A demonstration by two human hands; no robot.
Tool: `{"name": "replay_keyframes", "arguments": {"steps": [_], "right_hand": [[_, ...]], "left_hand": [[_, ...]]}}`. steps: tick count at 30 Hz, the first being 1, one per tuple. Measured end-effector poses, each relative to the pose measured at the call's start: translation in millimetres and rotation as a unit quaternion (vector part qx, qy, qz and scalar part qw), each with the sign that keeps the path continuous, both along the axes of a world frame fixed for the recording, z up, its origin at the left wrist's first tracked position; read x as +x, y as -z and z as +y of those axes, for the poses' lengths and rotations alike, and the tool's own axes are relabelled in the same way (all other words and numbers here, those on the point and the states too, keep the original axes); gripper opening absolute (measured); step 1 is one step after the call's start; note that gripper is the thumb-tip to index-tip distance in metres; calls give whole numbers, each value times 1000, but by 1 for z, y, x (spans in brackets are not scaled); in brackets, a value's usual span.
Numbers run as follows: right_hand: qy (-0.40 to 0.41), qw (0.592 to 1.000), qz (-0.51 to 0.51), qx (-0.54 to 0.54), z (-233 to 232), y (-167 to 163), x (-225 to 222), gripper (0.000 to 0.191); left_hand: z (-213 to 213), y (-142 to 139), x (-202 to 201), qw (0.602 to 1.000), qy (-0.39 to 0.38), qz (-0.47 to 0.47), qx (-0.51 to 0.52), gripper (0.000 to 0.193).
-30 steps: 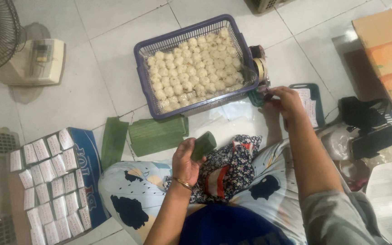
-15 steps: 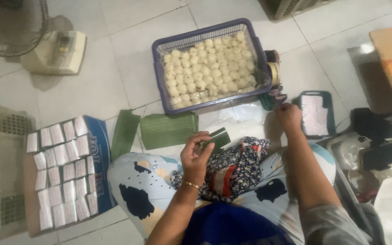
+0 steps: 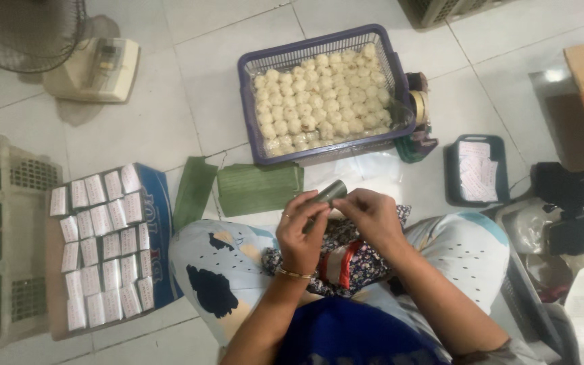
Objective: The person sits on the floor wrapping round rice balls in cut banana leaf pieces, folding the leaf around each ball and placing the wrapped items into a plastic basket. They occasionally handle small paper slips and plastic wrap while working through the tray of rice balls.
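change since 0.5 s ago: the right hand (image 3: 373,217) has been drawn back from the basket side and brought to the leaf roll (image 3: 327,197); the roll, then held by the left hand (image 3: 303,233) alone, is now gripped from both ends.

item 1, leaf roll: small dark green wrapped cylinder, held above the lap, in front of the flat leaf strips (image 3: 259,188) on the floor tiles.

item 2, left hand: fingers curled closed around the lower end of the roll.

item 3, right hand: fingertips pinched on the upper end; palm otherwise empty as far as can be seen.

item 4, purple basket (image 3: 249,67): filled with pale round dumpling-like pieces, well beyond the hands.

item 5, tape roll (image 3: 418,106): beside the basket's right wall.

item 6, labelled packets (image 3: 101,241): laid in rows on a tray at the left.

risks, as judged: the wrap could spring open if the pinch is loosened; the leaf could be split along its grain by too tight a twist; the filling could be squeezed out at an unsealed end.
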State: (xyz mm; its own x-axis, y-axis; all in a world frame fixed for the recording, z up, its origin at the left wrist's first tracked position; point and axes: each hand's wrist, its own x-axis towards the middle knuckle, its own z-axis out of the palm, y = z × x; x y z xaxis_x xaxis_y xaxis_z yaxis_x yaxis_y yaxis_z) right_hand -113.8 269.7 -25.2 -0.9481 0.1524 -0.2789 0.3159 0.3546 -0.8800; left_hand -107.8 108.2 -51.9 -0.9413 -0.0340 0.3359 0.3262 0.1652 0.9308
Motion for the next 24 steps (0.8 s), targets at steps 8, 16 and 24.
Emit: {"name": "replay_keyframes", "arguments": {"steps": [8,16,24], "right_hand": [[-158,946,283,33,1,29,10,36],[-139,926,-20,-352,-21,50,-19,54],[-222,952,79,-198,-108,35,-48,80]], "left_hand": [[-30,2,-5,991,113,-38,60,12],[-75,-5,5,994,49,67,-70,68],[-163,48,-23,980,-100,-53,164,40]]}}
